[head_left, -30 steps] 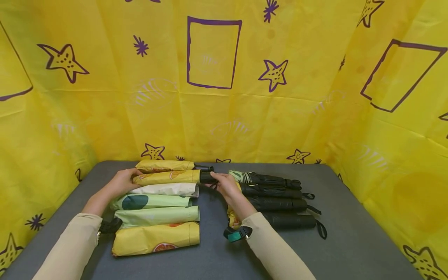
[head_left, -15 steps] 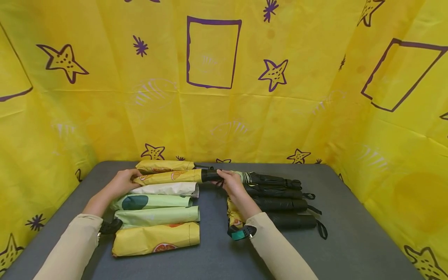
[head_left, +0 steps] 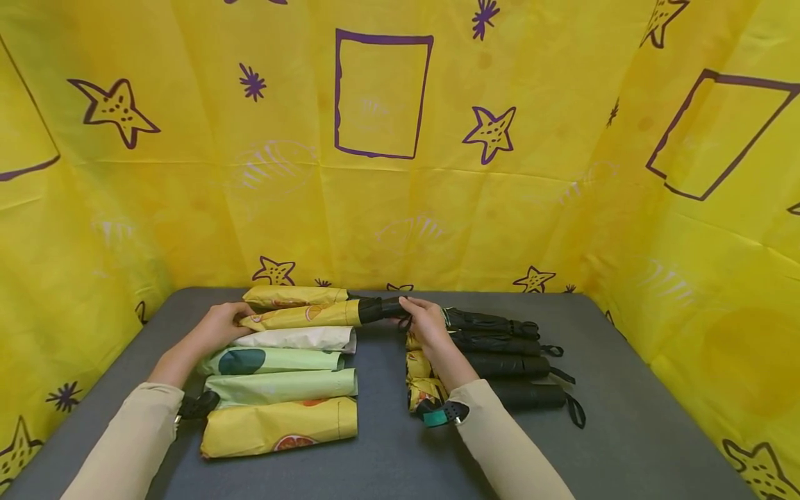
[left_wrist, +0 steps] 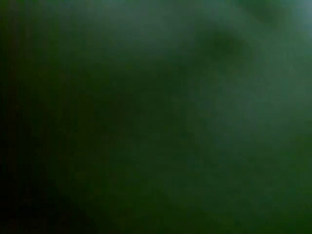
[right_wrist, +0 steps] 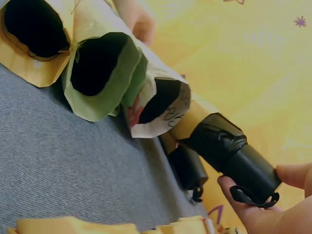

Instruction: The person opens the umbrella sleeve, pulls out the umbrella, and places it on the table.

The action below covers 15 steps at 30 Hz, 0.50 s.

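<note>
Gripping black umbrella (head_left: 370,310) w/ your R hand (head_left: 430,326), thumb & fingers parted only handle's (right_wrist: 252,169) width; yellow sleeve (head_left: 306,317) L of those fingertips, far end pinched by your L hand (head_left: 217,328). Anchor L, draw umbrella straight, don't twist.

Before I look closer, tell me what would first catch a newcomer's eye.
Probably the starry yellow backdrop behind the table. Toward its back, the left hand holds a yellow sleeve and the right hand grips the black handle jutting from it. Sleeves line the left, umbrellas the right.
</note>
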Motion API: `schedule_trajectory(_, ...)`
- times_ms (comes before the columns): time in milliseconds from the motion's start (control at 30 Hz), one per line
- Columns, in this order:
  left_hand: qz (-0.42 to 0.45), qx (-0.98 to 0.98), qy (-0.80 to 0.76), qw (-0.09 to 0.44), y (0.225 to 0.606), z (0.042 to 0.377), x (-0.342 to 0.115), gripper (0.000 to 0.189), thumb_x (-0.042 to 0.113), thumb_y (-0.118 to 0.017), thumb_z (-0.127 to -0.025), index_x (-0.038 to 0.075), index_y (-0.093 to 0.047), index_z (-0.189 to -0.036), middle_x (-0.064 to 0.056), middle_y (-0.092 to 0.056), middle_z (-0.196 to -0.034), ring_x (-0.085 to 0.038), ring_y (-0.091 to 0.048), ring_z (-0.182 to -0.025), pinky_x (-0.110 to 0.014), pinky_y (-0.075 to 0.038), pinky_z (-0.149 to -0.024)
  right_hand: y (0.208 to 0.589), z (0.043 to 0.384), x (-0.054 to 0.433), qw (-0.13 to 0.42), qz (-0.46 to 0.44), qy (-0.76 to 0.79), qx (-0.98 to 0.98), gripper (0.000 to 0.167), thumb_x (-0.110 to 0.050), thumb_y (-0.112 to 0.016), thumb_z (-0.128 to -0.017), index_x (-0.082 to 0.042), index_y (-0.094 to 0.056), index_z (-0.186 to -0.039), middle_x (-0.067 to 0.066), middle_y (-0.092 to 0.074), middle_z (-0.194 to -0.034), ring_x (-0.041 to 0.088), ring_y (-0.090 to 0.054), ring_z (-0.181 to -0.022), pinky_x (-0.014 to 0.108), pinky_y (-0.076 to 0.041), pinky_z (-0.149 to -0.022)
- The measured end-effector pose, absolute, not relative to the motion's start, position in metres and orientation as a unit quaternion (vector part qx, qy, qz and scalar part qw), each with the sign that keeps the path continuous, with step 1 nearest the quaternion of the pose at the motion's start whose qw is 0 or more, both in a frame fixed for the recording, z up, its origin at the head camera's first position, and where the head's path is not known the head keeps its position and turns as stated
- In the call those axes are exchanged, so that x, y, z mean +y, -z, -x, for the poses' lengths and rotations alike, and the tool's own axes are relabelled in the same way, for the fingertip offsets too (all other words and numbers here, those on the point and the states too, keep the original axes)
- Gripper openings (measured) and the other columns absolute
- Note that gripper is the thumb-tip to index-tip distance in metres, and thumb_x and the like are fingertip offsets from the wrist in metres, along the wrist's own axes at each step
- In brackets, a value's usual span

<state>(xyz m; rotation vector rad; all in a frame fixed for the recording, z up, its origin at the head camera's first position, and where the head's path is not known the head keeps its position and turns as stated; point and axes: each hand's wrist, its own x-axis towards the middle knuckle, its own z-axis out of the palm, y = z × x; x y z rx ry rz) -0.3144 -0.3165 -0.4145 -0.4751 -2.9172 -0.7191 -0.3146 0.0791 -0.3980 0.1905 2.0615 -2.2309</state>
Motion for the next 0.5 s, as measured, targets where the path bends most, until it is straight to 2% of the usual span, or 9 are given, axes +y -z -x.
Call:
schedule_trajectory(67,0.157,-0.957,0.239,0.049,0.414,0.314,-0.317,0.018,0.003,-0.071,-0.082,-0.003,-0.068,-0.098,-0.016,-0.069,-0.088,-0.021,-0.061,-0.076,-0.035,-0.048,-0.064,0.395,0.314,0.082,0.045,-0.069,0.728,0.681,0.051,-0.028,-0.062,-0.096,-0.002,-0.052,-0.138,-0.003,-0.062,-0.079,0.004,-0.048,-0.056,0.022,-0.038,-0.057)
schedule_trajectory(133,0.158,-0.956,0.240,0.050,0.415,0.314,-0.317,0.018,0.003,-0.071,-0.082,-0.003,-0.068,-0.099,-0.016,-0.069,-0.089,-0.021,-0.061,-0.076,-0.034,-0.049,-0.064,0.393,0.314,0.085,0.041,-0.071,0.729,0.679,0.051,-0.027,-0.062,-0.096,-0.001,-0.052,-0.139,0.008,-0.066,-0.113,0.012,-0.063,-0.084,0.025,-0.050,-0.074)
schedule_trajectory(167,0.158,-0.956,0.241,0.051,0.415,0.314,-0.317,0.018,0.003,-0.070,-0.082,-0.003,-0.068,-0.099,-0.015,-0.069,-0.089,-0.020,-0.061,-0.076,-0.034,-0.048,-0.064,0.392,0.314,0.086,0.041,-0.072,0.731,0.677,0.050,-0.027,-0.062,-0.097,-0.001,-0.052,-0.138,0.012,-0.060,-0.128,0.019,-0.065,-0.100,0.030,-0.052,-0.084)
schedule_trajectory(200,0.159,-0.956,0.242,0.051,0.415,0.314,-0.317,0.017,0.003,-0.070,-0.082,-0.003,-0.068,-0.099,-0.016,-0.069,-0.088,-0.020,-0.061,-0.076,-0.033,-0.048,-0.064,0.391,0.314,0.088,0.039,-0.074,0.732,0.676,0.050,-0.026,-0.061,-0.097,-0.001,-0.051,-0.139,0.015,-0.055,-0.137,0.024,-0.063,-0.110,0.034,-0.052,-0.093)
schedule_trajectory(267,0.159,-0.956,0.242,0.051,0.416,0.314,-0.318,0.017,0.003,-0.070,-0.083,-0.002,-0.068,-0.099,-0.014,-0.069,-0.088,-0.018,-0.060,-0.075,-0.032,-0.048,-0.063,0.389,0.314,0.091,0.038,-0.072,0.742,0.665,0.050,-0.024,-0.060,-0.097,0.000,-0.050,-0.139,0.018,-0.047,-0.145,0.031,-0.055,-0.126,0.039,-0.048,-0.102)
schedule_trajectory(367,0.161,-0.955,0.242,0.052,0.417,0.314,-0.318,0.017,0.003,-0.070,-0.083,-0.002,-0.068,-0.098,-0.014,-0.069,-0.088,-0.018,-0.061,-0.075,-0.032,-0.048,-0.063,0.388,0.315,0.095,0.028,-0.072,0.746,0.661,0.048,-0.023,-0.059,-0.098,0.002,-0.050,-0.138,0.019,-0.047,-0.145,0.032,-0.055,-0.125,0.037,-0.050,-0.098)
schedule_trajectory(500,0.166,-0.954,0.244,0.056,0.417,0.312,-0.316,0.016,0.003,-0.071,-0.083,-0.002,-0.069,-0.097,-0.016,-0.068,-0.089,-0.022,-0.062,-0.076,-0.037,-0.051,-0.065,0.389,0.315,0.098,0.017,-0.076,0.747,0.660,0.047,-0.023,-0.059,-0.098,0.004,-0.051,-0.137,0.021,-0.051,-0.141,0.024,-0.064,-0.110,0.032,-0.053,-0.090)
